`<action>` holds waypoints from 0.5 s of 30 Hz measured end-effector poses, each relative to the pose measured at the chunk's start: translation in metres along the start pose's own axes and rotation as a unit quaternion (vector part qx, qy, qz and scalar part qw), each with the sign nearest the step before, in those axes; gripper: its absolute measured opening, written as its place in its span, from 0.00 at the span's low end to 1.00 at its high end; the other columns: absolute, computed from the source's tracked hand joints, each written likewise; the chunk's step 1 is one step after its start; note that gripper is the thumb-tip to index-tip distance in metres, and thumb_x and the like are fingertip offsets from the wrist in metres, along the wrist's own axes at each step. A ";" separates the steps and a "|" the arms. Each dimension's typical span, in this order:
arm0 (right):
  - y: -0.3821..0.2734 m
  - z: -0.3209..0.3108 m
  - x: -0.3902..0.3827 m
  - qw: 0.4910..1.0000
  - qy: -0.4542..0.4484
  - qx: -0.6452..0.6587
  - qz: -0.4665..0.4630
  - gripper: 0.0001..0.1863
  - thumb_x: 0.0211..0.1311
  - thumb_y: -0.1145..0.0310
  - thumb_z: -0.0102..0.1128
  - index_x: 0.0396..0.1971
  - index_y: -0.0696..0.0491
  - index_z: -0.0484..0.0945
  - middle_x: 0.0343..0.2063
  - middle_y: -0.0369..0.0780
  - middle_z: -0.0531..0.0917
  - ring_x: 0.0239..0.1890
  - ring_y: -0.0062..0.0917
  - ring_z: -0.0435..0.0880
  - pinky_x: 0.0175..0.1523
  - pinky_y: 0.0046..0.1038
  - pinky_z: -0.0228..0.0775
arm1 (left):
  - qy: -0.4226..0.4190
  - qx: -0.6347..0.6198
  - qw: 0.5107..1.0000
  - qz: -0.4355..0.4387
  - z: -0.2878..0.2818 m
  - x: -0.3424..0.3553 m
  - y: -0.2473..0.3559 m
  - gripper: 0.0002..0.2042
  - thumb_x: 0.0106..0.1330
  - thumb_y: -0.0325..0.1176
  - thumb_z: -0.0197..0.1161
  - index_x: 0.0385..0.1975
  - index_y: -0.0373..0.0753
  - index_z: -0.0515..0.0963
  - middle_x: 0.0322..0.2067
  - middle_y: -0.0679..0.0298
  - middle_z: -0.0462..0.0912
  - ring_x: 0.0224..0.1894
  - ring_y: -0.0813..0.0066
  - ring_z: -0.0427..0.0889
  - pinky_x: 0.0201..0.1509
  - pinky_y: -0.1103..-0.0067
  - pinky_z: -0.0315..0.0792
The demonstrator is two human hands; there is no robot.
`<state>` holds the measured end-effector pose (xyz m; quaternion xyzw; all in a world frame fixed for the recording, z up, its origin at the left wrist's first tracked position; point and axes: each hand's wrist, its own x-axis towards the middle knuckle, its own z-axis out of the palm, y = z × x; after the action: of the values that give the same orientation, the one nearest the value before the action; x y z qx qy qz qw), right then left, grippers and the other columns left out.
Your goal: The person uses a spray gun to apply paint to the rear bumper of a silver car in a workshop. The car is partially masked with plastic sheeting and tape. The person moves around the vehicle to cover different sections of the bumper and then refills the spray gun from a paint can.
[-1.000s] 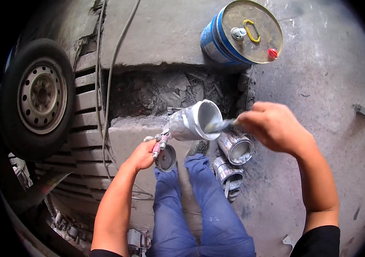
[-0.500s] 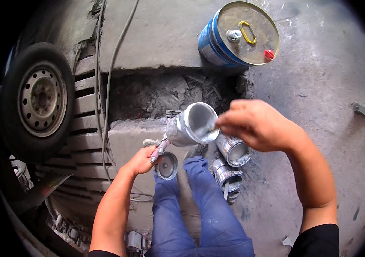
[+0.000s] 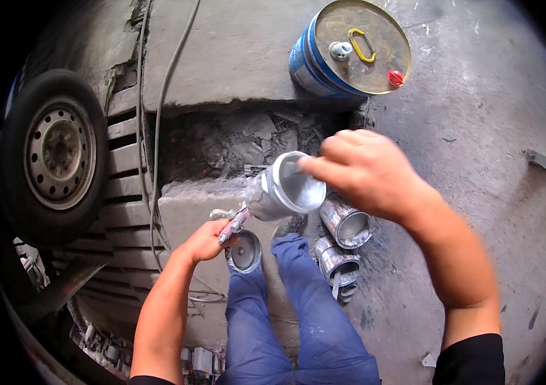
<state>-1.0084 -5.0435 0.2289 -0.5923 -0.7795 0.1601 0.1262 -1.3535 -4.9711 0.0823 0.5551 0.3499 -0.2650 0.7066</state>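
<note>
My left hand is wrapped round a narrow silver-and-pink handled piece, which looks like part of a paint spray gun. Joined to its upper end, or right against it, is a wide silver paint cup, tilted with its mouth toward my right. Silver-grey coating covers the cup's inside. My right hand is closed, its fingertips at the cup's mouth; whatever they pinch is blurred and too small to name. Below my left hand shows a round grey lid-like disc; whether I hold it cannot be told.
Two paint-smeared cans, an upper can and a lower can with a flat stick, are beside my leg. Ahead are a rubble-filled pit and a blue drum. At left: a wheel, slotted grating and hoses.
My right hand has moved left and slightly up, its fingertips going from the cup's right rim to its upper part. The left hand still holds the handled piece.
</note>
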 end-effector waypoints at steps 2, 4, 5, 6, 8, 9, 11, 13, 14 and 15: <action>-0.003 0.027 0.005 1.000 -0.028 -0.006 -0.003 0.05 0.49 0.68 0.55 0.27 0.50 0.75 0.23 0.36 0.74 0.29 0.30 0.78 0.32 0.31 0.70 | 0.019 0.009 1.000 0.004 0.000 0.002 0.000 0.08 0.58 0.30 0.64 0.32 0.36 0.73 0.26 0.68 0.75 0.31 0.79 0.70 0.39 0.78 0.69; -0.007 0.036 0.000 0.993 -0.106 0.017 0.044 0.05 0.51 0.67 0.55 0.27 0.51 0.76 0.23 0.39 0.76 0.29 0.33 0.81 0.33 0.34 0.72 | 0.050 0.026 0.998 -0.005 -0.003 0.005 -0.002 0.08 0.58 0.30 0.64 0.31 0.36 0.73 0.26 0.67 0.76 0.30 0.78 0.70 0.37 0.76 0.69; -0.010 0.032 0.000 0.983 -0.164 0.052 0.060 0.05 0.52 0.67 0.54 0.28 0.50 0.77 0.23 0.40 0.77 0.30 0.34 0.81 0.34 0.35 0.73 | 0.060 0.045 0.997 0.010 -0.002 0.003 -0.004 0.08 0.58 0.31 0.63 0.31 0.36 0.72 0.26 0.65 0.76 0.30 0.76 0.71 0.37 0.75 0.69; -0.011 0.021 0.000 0.969 -0.220 0.084 0.078 0.05 0.53 0.68 0.53 0.29 0.50 0.77 0.23 0.40 0.77 0.30 0.34 0.82 0.34 0.35 0.73 | 0.067 0.065 0.995 0.026 -0.002 0.002 -0.004 0.08 0.58 0.31 0.63 0.31 0.35 0.72 0.26 0.63 0.77 0.29 0.73 0.72 0.36 0.74 0.70; -0.005 -0.007 -0.006 0.964 -0.225 0.125 0.070 0.06 0.54 0.69 0.53 0.30 0.50 0.78 0.24 0.40 0.77 0.31 0.34 0.81 0.35 0.34 0.73 | 0.071 0.101 0.992 0.039 -0.004 0.002 -0.004 0.09 0.58 0.32 0.62 0.31 0.35 0.72 0.26 0.58 0.78 0.28 0.68 0.73 0.35 0.72 0.70; 0.000 -0.021 -0.006 0.980 -0.162 0.109 0.039 0.06 0.53 0.70 0.54 0.31 0.50 0.78 0.23 0.40 0.75 0.30 0.33 0.80 0.33 0.34 0.73 | 0.067 0.117 0.990 0.035 -0.005 0.003 -0.006 0.09 0.59 0.33 0.62 0.31 0.35 0.72 0.26 0.55 0.78 0.28 0.64 0.74 0.35 0.71 0.70; 0.007 -0.043 -0.002 0.995 -0.095 0.016 -0.008 0.08 0.51 0.70 0.55 0.33 0.48 0.77 0.22 0.37 0.73 0.28 0.30 0.77 0.31 0.33 0.71 | 0.067 0.138 0.988 0.033 -0.005 0.003 -0.007 0.09 0.60 0.34 0.60 0.31 0.35 0.72 0.27 0.52 0.78 0.28 0.59 0.76 0.34 0.69 0.70; 0.013 -0.045 -0.009 0.995 -0.085 -0.039 -0.025 0.10 0.51 0.70 0.55 0.35 0.47 0.77 0.22 0.36 0.72 0.26 0.29 0.76 0.31 0.32 0.70 | 0.078 0.151 0.985 0.040 -0.005 0.005 -0.006 0.10 0.61 0.36 0.57 0.32 0.35 0.73 0.27 0.50 0.79 0.30 0.54 0.77 0.35 0.68 0.70; 0.015 -0.042 -0.019 0.993 -0.117 -0.026 -0.003 0.10 0.51 0.69 0.55 0.36 0.47 0.77 0.22 0.36 0.72 0.26 0.29 0.76 0.30 0.32 0.70 | 0.084 0.150 0.984 0.046 -0.004 0.004 -0.004 0.09 0.60 0.34 0.58 0.31 0.35 0.72 0.25 0.53 0.77 0.28 0.61 0.74 0.34 0.70 0.70; 0.013 -0.040 -0.032 0.989 -0.147 -0.015 0.019 0.10 0.51 0.69 0.55 0.36 0.47 0.77 0.22 0.36 0.72 0.26 0.29 0.76 0.30 0.32 0.70 | 0.091 0.151 0.983 0.055 -0.004 0.004 -0.002 0.08 0.59 0.32 0.59 0.30 0.34 0.72 0.23 0.56 0.76 0.27 0.67 0.72 0.34 0.72 0.70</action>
<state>-0.9726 -5.0670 0.2598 -0.5789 -0.7804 0.2364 -0.0015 -1.3536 -4.9677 0.0768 0.6955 0.3380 -0.2242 0.5931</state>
